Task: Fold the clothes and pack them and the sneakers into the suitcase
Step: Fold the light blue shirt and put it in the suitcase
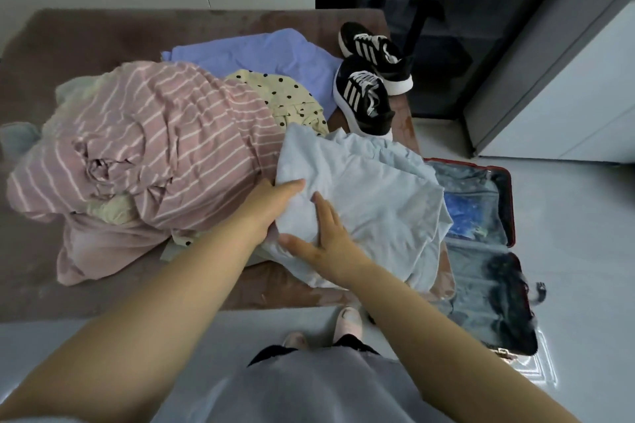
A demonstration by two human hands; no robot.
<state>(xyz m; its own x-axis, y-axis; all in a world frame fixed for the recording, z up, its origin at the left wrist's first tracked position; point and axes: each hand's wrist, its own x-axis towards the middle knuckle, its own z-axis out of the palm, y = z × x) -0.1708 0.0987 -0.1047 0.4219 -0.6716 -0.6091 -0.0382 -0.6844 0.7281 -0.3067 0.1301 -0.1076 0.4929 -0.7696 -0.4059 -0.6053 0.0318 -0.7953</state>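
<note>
A pale blue garment (371, 189) lies crumpled at the near right of the brown rug (86, 41). My left hand (271, 206) grips its left edge, with the thumb on top and the fingers hidden under the cloth. Flat on the same garment rests my right hand (323, 233), fingers straight. Left of it lies a pink striped garment (154, 148), behind that a yellow polka-dot one (285, 96) and a lavender one (261, 55). Two black sneakers (367, 93) with white stripes stand at the rug's far right. An open red suitcase (494, 251) lies on the floor to the right.
A white cabinet (567, 79) stands at the far right beside a dark doorway (446, 10). My feet in pink slippers (347, 323) stand at the rug's near edge. Pale grey floor (584, 251) surrounds the suitcase.
</note>
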